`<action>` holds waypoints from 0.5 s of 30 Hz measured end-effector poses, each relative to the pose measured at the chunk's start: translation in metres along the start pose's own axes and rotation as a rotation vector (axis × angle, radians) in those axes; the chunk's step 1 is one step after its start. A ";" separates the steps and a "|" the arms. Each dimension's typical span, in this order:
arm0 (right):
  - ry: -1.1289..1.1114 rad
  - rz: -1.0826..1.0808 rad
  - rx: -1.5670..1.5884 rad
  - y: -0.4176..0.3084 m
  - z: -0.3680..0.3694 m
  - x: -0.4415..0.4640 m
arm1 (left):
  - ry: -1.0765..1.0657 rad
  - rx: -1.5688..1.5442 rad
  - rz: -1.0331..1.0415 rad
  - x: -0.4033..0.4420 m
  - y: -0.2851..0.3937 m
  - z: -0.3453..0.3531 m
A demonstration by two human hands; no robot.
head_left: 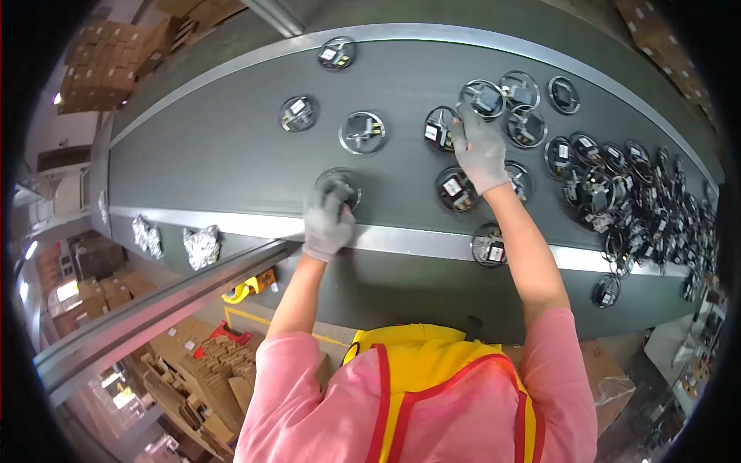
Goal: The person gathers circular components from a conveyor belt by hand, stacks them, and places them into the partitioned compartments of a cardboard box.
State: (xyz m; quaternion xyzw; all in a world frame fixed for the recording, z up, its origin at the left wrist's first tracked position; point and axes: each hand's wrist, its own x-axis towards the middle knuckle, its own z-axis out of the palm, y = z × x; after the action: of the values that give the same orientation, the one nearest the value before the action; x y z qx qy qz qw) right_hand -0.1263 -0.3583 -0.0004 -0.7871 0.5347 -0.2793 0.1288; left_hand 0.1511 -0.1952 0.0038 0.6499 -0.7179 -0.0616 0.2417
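Observation:
Small coiled cables with a black box and white label lie spread over a dark conveyor belt [239, 147]. My left hand [328, 220], in a grey glove, reaches over the belt's near edge with fingers curled on a coiled cable [353, 185], which it partly covers. Farther right, my gloved right hand [480, 150] has its fingers closed at the edge of a tilted coiled cable [434, 133]. Another coil [485, 96] lies just beyond those fingertips. Below the right hand sits a labelled coil [455, 190], with one more [519, 181] partly behind the wrist.
A dense heap of coiled cables [656, 201] covers the belt's right end. Metal rails [417, 239] border the belt. Crumpled silvery pieces [202, 245] hang by the left near edge. A metal beam [162, 309] crosses at lower left, above stacked cardboard [208, 386].

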 end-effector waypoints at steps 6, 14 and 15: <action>0.116 0.153 -0.434 0.046 -0.032 0.009 | 0.071 0.174 -0.009 0.067 0.008 0.030; 0.177 -0.141 -0.539 0.112 -0.036 0.017 | 0.081 -0.112 -0.172 0.149 -0.011 0.053; 0.179 -0.049 -0.392 0.115 -0.042 0.019 | 0.047 -0.232 -0.254 0.159 -0.014 0.052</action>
State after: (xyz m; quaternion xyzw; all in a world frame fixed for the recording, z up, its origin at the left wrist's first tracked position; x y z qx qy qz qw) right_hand -0.2339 -0.4168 -0.0187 -0.7821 0.5686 -0.2416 -0.0815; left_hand 0.1357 -0.3625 -0.0046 0.7042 -0.6124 -0.1590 0.3222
